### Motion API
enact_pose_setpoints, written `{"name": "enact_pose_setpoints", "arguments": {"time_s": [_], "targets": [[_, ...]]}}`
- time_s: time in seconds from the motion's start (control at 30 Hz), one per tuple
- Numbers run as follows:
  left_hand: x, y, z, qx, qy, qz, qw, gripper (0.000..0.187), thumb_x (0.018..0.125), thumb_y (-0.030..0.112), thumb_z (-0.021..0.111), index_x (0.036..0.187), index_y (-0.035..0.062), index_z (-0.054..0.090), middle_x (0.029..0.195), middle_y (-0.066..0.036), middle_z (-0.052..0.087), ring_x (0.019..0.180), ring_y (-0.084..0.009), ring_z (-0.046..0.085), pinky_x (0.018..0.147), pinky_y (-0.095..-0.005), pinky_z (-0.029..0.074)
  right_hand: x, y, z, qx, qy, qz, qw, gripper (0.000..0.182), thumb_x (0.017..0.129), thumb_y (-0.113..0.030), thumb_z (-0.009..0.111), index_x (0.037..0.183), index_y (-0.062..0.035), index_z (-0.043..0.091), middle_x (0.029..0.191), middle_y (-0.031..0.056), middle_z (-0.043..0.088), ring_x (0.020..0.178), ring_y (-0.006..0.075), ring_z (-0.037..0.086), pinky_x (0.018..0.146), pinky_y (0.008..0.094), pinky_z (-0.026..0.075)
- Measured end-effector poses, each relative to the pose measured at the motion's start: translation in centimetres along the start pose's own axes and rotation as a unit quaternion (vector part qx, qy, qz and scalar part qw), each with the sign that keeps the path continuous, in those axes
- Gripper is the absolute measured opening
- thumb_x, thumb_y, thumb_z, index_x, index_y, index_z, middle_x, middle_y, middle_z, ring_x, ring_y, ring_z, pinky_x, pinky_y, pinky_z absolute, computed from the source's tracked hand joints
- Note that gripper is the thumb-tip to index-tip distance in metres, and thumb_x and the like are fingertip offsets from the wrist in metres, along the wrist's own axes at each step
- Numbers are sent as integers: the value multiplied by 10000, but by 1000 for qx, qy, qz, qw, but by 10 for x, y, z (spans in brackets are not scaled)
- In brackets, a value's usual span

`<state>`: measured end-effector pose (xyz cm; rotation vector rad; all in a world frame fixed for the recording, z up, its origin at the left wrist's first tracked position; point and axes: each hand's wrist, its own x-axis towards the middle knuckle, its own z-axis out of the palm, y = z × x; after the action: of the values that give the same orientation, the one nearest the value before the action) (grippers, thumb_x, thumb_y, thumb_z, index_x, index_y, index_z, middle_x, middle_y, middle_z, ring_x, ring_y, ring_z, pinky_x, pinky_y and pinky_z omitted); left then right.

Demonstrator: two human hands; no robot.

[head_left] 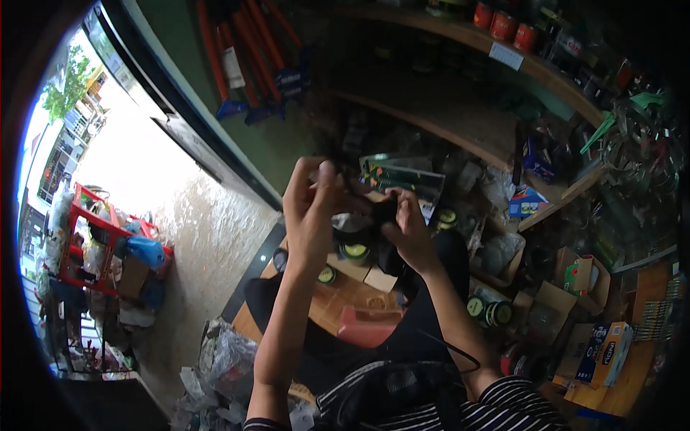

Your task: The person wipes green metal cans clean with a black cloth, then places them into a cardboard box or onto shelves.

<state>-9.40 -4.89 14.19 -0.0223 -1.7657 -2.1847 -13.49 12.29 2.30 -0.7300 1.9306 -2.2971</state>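
Note:
In front of my chest, my right hand is closed on a small black item, its thumb and fingers pinching it. The dim light hides what kind of thing it is. Higher and to the left, my left hand has its fingers curled in and thumb up, apparently pinching something too dark to make out. Below the hands lie round tins or rolls with yellow-green labels and a piece of cardboard. Behind them leans a green-fronted flat pack.
A pinkish-red plastic piece rests on the wooden floor between my legs. Cardboard boxes stand at right, with plastic bags at lower left. Orange-handled tools hang beside the doorway; wooden shelves hold red cans.

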Motion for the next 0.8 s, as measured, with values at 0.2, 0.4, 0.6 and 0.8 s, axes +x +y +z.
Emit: {"name": "enact_pose_setpoints", "arguments": {"time_s": [0.2,0.4,0.6,0.8], "targets": [[-19,24,4,14,9,113,993,202,1104,212,521,1128,12,540,881,-97,696,776,-174,735,719,-270,564,-15,4,17,-113,8,8,993,249,958,-216,750,1091,-16,683,923,2,674,846,85,605,785,267,488],[10,63,-75,1,-14,128,992,250,1102,260,519,1162,23,572,919,-102,667,825,-191,685,792,-356,577,6,-10,15,-123,45,-66,989,172,993,-148,702,1069,5,720,989,74,663,876,124,648,747,284,500],[14,47,-112,55,157,121,979,323,1080,326,543,1249,51,556,1159,-105,606,1018,-219,697,858,-363,583,60,-64,42,-177,-35,-51,982,356,1027,-323,640,1046,23,721,800,107,685,766,193,665,730,322,493],[-77,-84,-43,87,234,-39,968,322,1028,229,556,1299,56,565,1182,-57,624,1031,-157,632,925,-302,513,71,-79,91,-343,-166,-95,920,280,981,-271,665,998,1,730,973,165,737,925,321,735,806,391,556]]}}
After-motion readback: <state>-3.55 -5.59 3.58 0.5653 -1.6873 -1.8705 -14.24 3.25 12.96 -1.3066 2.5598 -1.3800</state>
